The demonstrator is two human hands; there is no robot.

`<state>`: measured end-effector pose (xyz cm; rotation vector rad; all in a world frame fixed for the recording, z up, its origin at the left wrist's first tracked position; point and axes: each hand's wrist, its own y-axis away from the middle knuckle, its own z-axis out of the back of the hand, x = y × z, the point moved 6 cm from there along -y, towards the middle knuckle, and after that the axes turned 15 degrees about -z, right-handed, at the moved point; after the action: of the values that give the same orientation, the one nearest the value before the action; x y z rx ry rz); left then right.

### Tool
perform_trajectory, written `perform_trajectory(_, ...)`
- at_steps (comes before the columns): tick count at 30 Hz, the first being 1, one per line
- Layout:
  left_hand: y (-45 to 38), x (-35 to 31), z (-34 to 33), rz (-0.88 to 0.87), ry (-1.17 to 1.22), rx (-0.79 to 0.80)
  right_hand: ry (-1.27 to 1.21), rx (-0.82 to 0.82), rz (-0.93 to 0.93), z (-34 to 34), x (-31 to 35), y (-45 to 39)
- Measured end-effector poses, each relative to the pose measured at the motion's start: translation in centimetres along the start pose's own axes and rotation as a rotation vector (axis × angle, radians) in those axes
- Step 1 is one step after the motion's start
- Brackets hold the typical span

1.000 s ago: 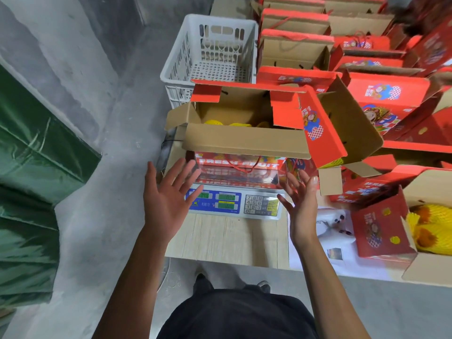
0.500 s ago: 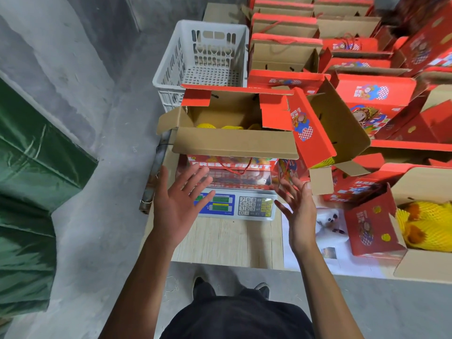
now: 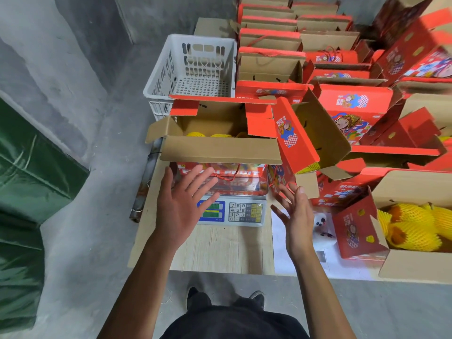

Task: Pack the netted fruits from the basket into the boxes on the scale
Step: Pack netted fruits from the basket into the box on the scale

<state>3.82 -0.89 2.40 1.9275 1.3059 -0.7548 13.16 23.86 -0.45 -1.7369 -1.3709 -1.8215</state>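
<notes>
Head view: left hand (image 3: 181, 211) and right hand (image 3: 297, 216) hover spread and empty near the scale (image 3: 242, 211); netted fruits (image 3: 195, 134) sit in its box (image 3: 220, 150); grip both sides low, lift level

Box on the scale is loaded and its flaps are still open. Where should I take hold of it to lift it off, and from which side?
Take the box on the scale by its two short end walls, low down, left hand at the left end and right hand at the right. The flaps splay outward and would probably fold under load, and the red rope handle hangs on one face only, so lifting by it might tip the box.
</notes>
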Motion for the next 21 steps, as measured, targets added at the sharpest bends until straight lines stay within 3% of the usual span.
perform_trajectory(7, 0.3, -2.0, -1.1, -0.024, 0.052, 0.101, -0.016, 0.052, 0.081, -1.9, 3.8, -1.3)
perform_trajectory(15, -0.5, -4.5, -1.1, -0.17, -0.049, 0.085, 0.038, 0.136, 0.2, -4.9, 7.9, -1.5)
perform_trajectory(21, -2.1, -5.5, -0.9, -0.262, -0.281, 0.121, 0.096, 0.059, 0.232, -5.4, 8.5, -2.9)
